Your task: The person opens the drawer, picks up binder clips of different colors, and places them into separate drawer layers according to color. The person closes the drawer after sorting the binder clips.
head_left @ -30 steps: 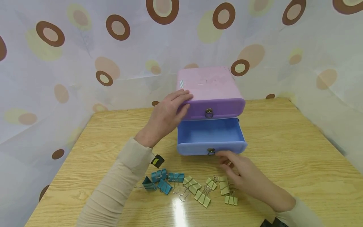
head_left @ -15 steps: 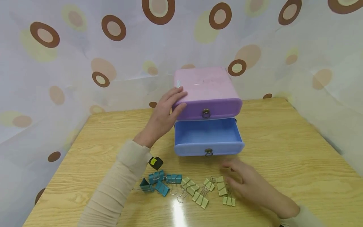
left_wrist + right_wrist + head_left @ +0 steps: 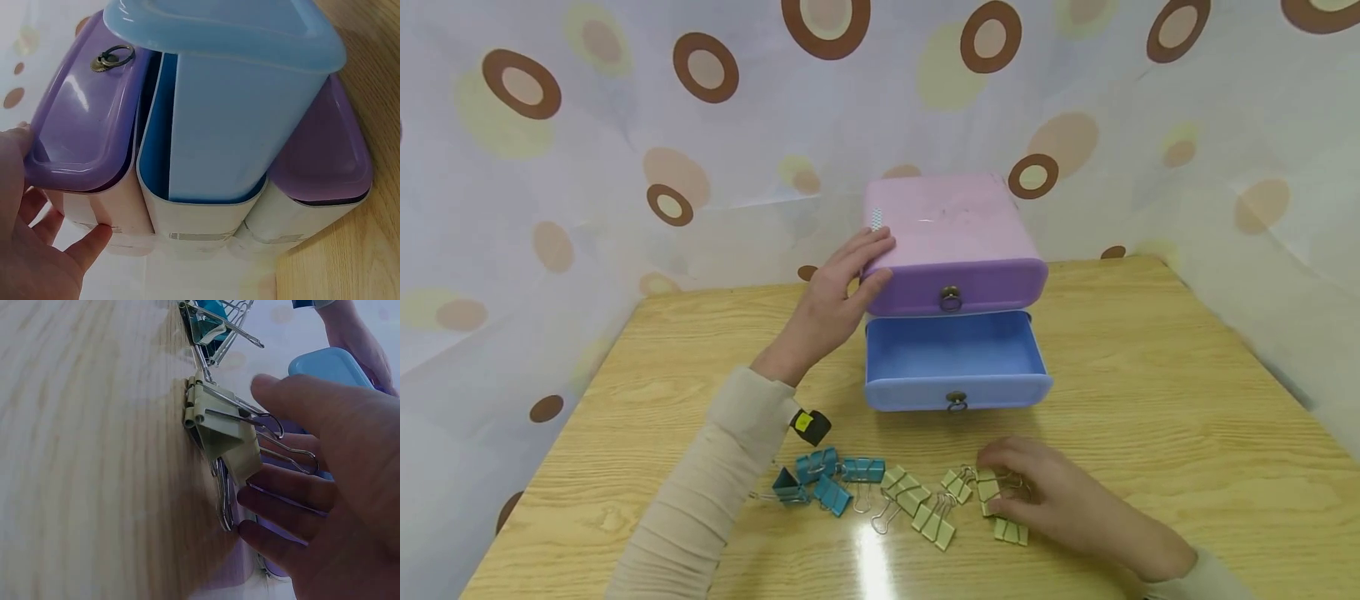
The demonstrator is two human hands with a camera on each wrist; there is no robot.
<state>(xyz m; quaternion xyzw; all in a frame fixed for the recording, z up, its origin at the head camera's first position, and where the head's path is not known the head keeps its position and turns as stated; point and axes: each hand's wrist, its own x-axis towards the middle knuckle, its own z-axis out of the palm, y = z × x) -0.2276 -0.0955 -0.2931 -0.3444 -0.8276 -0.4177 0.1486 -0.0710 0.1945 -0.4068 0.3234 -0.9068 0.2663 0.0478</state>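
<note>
A small drawer cabinet has a purple top drawer pushed in and a blue drawer pulled out below it, with nothing inside. My left hand rests on the cabinet's upper left front corner, fingers on top and thumb at the front. Low over the table, my right hand reaches around a yellow-green binder clip. In the right wrist view its thumb and fingers are spread on either side of the yellow-green clips, not closed on them.
More yellow-green binder clips lie left of my right hand. Several teal binder clips lie farther left, with a black object with a yellow mark by my left sleeve. A second purple drawer sits under the blue one.
My right hand has left the blue drawer's ring pull and come down toward the viewer to the yellow-green clips. The left hand stays on the cabinet corner; the blue drawer stays out.
</note>
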